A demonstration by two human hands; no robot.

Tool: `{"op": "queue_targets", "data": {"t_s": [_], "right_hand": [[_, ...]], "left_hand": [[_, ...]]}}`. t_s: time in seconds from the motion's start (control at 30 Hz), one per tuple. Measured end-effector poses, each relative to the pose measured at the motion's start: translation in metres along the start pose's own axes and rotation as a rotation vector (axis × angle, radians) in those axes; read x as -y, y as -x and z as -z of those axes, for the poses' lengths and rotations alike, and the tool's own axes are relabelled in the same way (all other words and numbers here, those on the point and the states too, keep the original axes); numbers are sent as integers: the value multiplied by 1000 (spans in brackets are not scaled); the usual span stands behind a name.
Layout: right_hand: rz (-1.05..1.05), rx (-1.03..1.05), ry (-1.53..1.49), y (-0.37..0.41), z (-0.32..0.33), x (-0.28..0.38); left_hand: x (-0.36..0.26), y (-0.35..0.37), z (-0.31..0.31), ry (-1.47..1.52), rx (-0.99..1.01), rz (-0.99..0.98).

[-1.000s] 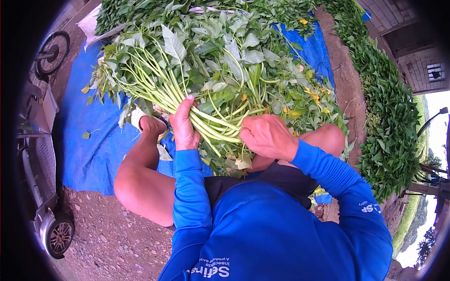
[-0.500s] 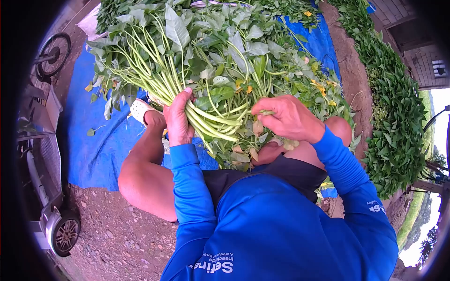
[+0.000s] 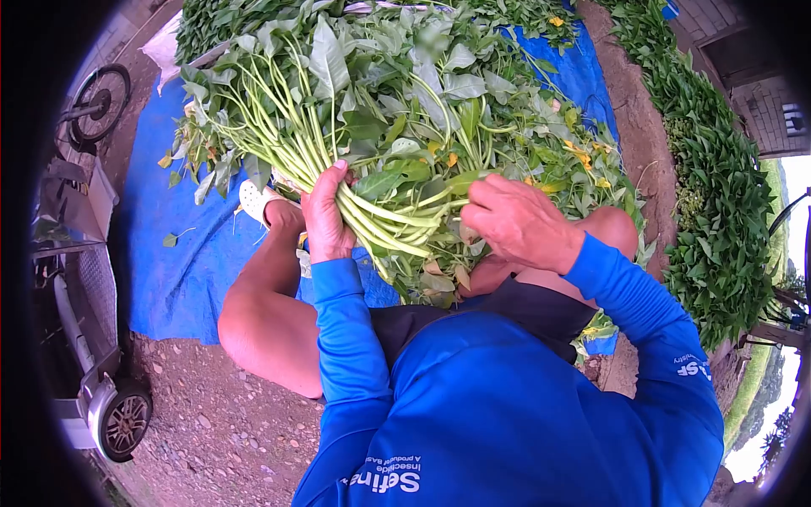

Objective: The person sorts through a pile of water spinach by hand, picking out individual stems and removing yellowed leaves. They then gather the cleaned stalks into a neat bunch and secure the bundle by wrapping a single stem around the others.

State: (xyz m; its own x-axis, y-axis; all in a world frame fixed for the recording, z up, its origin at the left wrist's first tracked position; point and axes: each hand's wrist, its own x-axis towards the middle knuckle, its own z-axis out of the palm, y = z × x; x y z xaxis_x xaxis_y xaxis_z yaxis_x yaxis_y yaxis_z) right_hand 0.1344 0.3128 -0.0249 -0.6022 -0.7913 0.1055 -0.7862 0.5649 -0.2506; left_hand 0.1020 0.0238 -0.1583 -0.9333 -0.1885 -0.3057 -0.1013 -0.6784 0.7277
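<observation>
My left hand [image 3: 328, 215] is wrapped round a bunch of long green stems [image 3: 291, 139] whose leaves fan out toward the upper left. The cut ends of the bunch [image 3: 397, 228] point right, toward my right hand [image 3: 519, 221]. My right hand is closed beside those ends, its fingers pinched on a stem that is mostly hidden. Beyond both hands lies a heap of loose leafy stems [image 3: 465, 84] with a few yellow leaves [image 3: 579, 154] in it.
A blue tarp [image 3: 182, 262] lies under the heap. My bent legs [image 3: 270, 313] flank the work. A row of leafy bunches [image 3: 714, 203] runs along the right. A wheeled vehicle [image 3: 122, 422] and another wheel [image 3: 100, 106] stand at the left. Gravel ground [image 3: 220, 422] is near me.
My right hand has turned, with its back now more toward the camera and its fingers lower over the stem. The left hand keeps its hold on the bunch. The view has shifted slightly.
</observation>
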Motion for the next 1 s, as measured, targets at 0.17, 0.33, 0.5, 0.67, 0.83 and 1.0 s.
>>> {"op": "queue_targets", "data": {"t_s": [0.17,0.33,0.5,0.67,0.83,1.0], "right_hand": [[-374,-104,454,70,13,-83],[-343,-258,-132,31,33,-40],[51,-119,-266,-32,-1,10],[85,-70,-158,-33,-37,8],[-100,10,-39,-6,-33,19],[-396,7,115,48,-26,-50]], "left_hand": [[-10,-6,11,97,44,1],[-14,5,-5,105,104,-2],[-7,11,-21,38,132,17],[2,7,-6,55,95,69],[-5,-2,3,49,-67,22],[-49,-15,49,131,-162,-71]]}}
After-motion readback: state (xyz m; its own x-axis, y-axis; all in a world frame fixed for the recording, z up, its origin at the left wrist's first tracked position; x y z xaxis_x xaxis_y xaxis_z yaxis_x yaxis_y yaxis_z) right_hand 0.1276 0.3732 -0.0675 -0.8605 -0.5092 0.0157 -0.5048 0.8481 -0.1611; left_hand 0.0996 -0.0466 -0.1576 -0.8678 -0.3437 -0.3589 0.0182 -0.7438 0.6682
